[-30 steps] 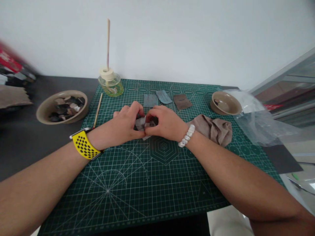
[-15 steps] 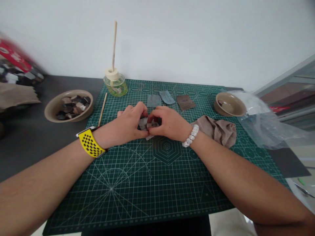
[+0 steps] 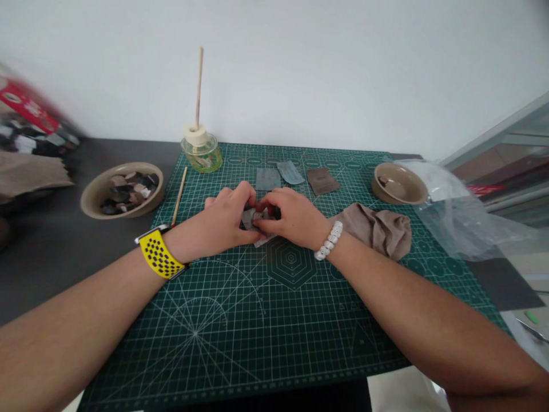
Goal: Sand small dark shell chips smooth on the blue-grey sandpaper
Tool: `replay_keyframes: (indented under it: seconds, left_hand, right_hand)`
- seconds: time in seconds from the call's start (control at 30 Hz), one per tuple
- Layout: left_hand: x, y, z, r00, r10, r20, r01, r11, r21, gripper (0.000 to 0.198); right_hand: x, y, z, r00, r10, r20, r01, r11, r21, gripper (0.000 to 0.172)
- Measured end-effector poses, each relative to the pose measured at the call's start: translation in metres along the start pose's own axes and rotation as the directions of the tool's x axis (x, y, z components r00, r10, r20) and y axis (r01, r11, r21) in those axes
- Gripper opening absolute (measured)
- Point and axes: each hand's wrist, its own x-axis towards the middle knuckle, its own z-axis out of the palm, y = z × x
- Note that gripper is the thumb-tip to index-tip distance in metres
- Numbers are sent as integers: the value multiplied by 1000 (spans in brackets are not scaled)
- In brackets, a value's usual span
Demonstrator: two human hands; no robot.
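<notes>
My left hand and my right hand meet over the middle of a green cutting mat. Between them is a small crumpled piece of grey-brown cloth, pinched by the fingers of both hands and partly hidden by them. Just beyond lie a grey-blue square, a lighter blue square and a brown square of thin material. A rumpled brown cloth rests beside my right wrist.
At left stands a bowl of dark and light pieces, near a thin stick and a glass bottle with a stick upright in it. On the right are another bowl and a clear plastic bag.
The view has tilted up slightly, so things sit a little lower. My right fingers have shifted slightly on the cloth piece; both hands stay together.
</notes>
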Motion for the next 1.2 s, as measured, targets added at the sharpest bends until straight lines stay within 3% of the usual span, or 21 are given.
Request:
replay_keyframes:
  seconds: [0.23,0.5,0.8,1.2]
  left_hand:
    - [-2,-1,-1,1000,12,18,-12,1000,-1,45]
    - [0,2,-2,1000,4,6,-4,1000,-20,50]
    - [-1,1,-3,999,30,15,-30,1000,7,44]
    - [0,-3,-3,991,136,10,-136,989,49,26]
  right_hand:
    - [-1,-3,-11,995,15,100,-14,1000,-14,18]
    - [-1,0,-6,998,56,23,-56,998,11,13]
    - [0,0,-6,998,-20,66,18,999,35,13]
    - [-4,6,-5,1000,8,12,-9,993,121,29]
